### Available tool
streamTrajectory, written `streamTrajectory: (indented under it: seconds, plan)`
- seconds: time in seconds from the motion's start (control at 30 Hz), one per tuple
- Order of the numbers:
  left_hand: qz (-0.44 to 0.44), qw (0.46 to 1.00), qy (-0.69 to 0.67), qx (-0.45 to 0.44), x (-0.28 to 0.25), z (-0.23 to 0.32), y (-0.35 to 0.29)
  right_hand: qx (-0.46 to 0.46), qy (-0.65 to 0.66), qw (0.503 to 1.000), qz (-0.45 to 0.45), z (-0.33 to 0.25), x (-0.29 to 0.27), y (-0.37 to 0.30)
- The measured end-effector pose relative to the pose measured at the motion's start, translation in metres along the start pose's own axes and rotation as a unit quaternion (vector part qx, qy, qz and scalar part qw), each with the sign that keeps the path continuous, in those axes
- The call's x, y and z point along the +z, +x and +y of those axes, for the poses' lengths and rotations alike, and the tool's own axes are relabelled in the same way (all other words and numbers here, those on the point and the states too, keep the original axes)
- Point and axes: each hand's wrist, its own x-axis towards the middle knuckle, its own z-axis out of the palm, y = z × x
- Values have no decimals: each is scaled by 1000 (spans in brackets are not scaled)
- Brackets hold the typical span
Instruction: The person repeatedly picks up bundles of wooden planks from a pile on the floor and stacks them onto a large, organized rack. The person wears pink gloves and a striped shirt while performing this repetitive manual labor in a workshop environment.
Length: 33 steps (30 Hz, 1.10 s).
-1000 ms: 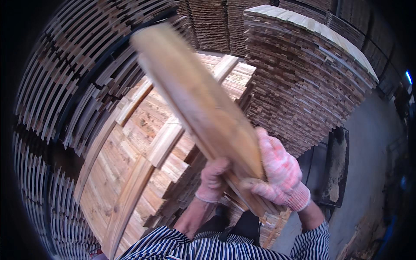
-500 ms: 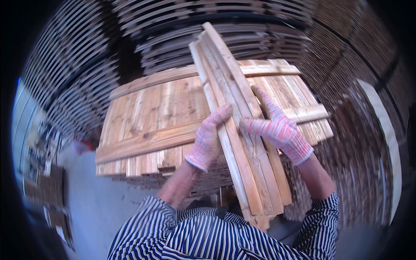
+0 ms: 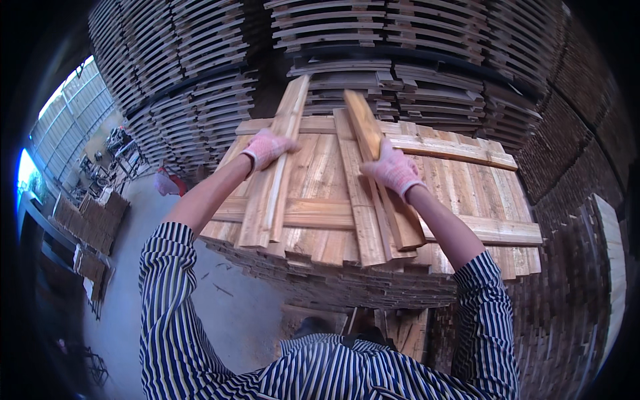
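Note:
My left hand (image 3: 267,149), in a pink-and-white knit glove, is closed over a pair of narrow wooden boards (image 3: 261,215) lying crosswise on the panel's left part. My right hand (image 3: 395,172), gloved alike, grips a darker board (image 3: 361,115) among several others, and that board looks tilted on edge. One flat board (image 3: 362,223) lies just left of it. Beneath all of these is a panel of side-by-side planks (image 3: 313,157) with two long crosspieces, a far one (image 3: 453,151) and a near one (image 3: 320,214). My fingertips are partly blurred.
The panel tops a waist-high pile of boards (image 3: 293,277). Tall stacks of slatted wood (image 3: 327,23) rise behind it, and more wood is stacked close on the right (image 3: 527,313). Grey floor (image 3: 220,313) shows at the left, with smaller wood piles (image 3: 93,220) beyond.
The boards, bundled between both hands over the panel, are now parted into two groups lying on it. My left hand has moved left with one group; my right holds the other.

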Motion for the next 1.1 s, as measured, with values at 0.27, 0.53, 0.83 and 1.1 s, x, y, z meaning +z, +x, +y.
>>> streamTrajectory:
  seconds: [0.27, 0.53, 0.83, 1.1]
  plan:
    - [77, 982, 173, 28, -13, -115, 87, 2, -25, 1000, 0, -8, 12, -4]
    - [78, 980, 175, -54, -110, -178, 57, -35, -102, 993, 50, -108, 31, -11]
    - [-22, 993, 54, 100, -111, -239, 119, -41, 3, 999, 22, -242, 175, 4]
    - [-138, 969, -183, 87, -153, -269, 126, -83, -212, 955, 192, -133, 88, 31]
